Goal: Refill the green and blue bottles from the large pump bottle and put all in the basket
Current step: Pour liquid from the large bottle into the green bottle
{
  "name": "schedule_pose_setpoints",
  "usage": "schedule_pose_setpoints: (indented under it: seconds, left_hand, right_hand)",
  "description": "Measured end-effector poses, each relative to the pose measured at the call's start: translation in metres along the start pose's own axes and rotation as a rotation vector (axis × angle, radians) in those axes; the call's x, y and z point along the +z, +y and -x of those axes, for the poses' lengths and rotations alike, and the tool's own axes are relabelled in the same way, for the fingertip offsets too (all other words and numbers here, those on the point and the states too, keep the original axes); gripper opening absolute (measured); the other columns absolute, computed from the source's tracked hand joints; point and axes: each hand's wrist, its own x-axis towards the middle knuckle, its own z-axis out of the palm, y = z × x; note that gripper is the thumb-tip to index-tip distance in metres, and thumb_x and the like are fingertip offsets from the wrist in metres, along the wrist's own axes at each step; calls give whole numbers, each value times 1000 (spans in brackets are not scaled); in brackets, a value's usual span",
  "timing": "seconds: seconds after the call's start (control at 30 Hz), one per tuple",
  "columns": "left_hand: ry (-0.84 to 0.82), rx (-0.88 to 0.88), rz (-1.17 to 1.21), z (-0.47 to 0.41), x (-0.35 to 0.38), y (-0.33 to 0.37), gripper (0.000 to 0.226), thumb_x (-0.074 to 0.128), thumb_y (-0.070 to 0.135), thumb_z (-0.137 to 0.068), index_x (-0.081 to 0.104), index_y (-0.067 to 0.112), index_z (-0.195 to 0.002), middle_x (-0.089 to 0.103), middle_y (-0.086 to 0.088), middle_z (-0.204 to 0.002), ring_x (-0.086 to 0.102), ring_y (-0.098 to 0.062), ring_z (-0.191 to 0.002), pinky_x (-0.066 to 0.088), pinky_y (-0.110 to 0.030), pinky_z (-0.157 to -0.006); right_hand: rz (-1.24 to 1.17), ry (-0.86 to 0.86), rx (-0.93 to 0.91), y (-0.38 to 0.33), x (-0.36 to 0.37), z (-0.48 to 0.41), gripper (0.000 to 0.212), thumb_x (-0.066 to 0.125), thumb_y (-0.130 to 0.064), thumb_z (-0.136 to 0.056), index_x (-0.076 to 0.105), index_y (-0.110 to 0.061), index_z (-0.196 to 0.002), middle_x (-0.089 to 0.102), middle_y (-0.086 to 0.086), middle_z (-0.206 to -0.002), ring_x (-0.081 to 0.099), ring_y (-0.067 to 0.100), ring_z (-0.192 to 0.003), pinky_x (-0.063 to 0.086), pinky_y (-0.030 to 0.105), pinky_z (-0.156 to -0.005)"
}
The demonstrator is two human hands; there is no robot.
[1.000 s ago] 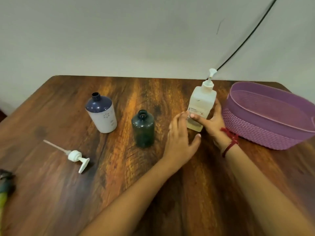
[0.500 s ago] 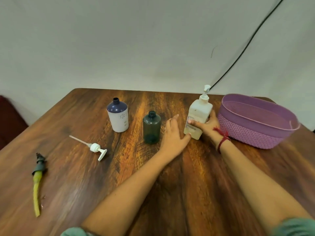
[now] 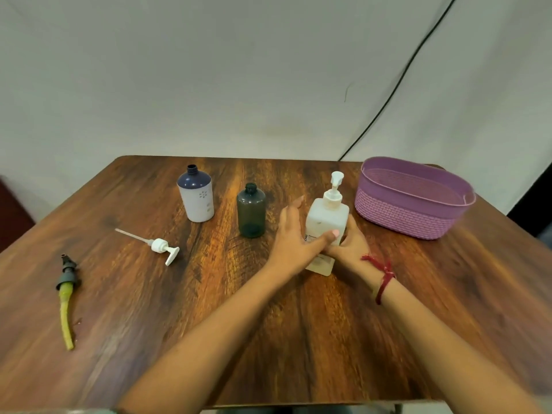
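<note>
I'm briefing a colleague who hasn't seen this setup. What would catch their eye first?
Both hands hold the white pump bottle right of centre: the left hand with its thumb across the front, the right hand at its right side. The purple basket stands just to its right; the green bottle and blue bottle stand uncapped to its left.

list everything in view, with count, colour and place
pump bottle: 1, white, between both hands
green bottle: 1, dark green, left of pump bottle
blue bottle: 1, white with blue top, left of green bottle
basket: 1, purple, table's far right
loose pump: 1, white, lying left of centre
tube: 1, yellow-green with grey cap, near left edge
table: 1, brown wood
thread: 1, red, right wrist
left hand, right hand: 2, gripping pump bottle
</note>
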Motion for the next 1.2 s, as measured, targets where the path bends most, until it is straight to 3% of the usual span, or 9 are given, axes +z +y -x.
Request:
schedule_pose_setpoints:
  seconds: [0.1,0.17,0.37,0.57,0.63,0.73,0.9,1.07,1.2]
  left_hand:
    - [32,-8,-9,11,3,1,108,65,73,-57,21,30,-146,30,2,-146,35,-17,-134,41,-45,-107]
    - [58,13,-5,18,3,1,106,66,74,-55,26,30,-144,35,4,-141,38,-14,-130,44,-44,-104]
    - [99,127,75,28,2,10,84,69,66,-62,38,32,-133,44,8,-130,45,-8,-121,48,-39,-99]
    - [210,193,183,24,-4,42,64,68,61,-70,50,31,-123,56,12,-120,53,-1,-112,50,-26,-93]
    - [233,218,217,21,-7,50,55,72,53,-73,52,30,-119,60,14,-112,57,1,-106,52,-23,-89]
    - [263,252,228,17,-11,58,43,73,42,-79,56,25,-114,62,13,-103,60,2,-96,53,-20,-82]
    - [296,257,179,8,-18,63,29,70,38,-84,63,17,-102,68,10,-92,64,1,-84,55,-20,-74]
    - [261,268,105,5,-22,61,25,66,38,-86,68,17,-100,70,10,-89,66,1,-82,58,-30,-75]
    - [243,366,-7,3,-28,61,24,57,34,-93,68,15,-104,71,5,-92,66,-5,-83,56,-34,-74]
  right_hand:
    - [-17,22,8,0,5,13,76,85,-22,-66,42,-26,-129,56,-8,-118,55,8,-108,50,29,-88]
    - [-14,13,22,4,8,17,80,87,-36,-62,43,-31,-129,57,-12,-121,55,11,-115,51,37,-94]
    - [-54,-6,28,7,9,26,90,89,-46,-53,42,-42,-129,60,-11,-123,58,13,-115,53,46,-92]
    - [-125,-152,9,1,2,27,87,88,-29,-60,41,-34,-133,61,-3,-124,59,17,-116,52,46,-93]
    - [-194,-195,30,-14,-8,29,89,89,-28,-59,41,-30,-133,60,-2,-125,59,17,-115,54,36,-90]
    - [-183,-45,-85,-50,-23,33,89,77,-36,-65,34,-21,-142,51,-6,-129,53,7,-116,49,24,-93]
    - [-411,123,-207,-85,-14,32,28,46,-33,-97,60,-21,-119,63,7,-122,63,17,-109,53,28,-89]
    - [-494,247,-221,-95,9,20,26,44,-33,-97,69,-24,-101,68,18,-108,66,33,-99,54,43,-85]
    - [-517,332,-251,-91,19,13,27,47,-37,-90,69,-23,-95,68,13,-99,64,33,-93,52,47,-83]
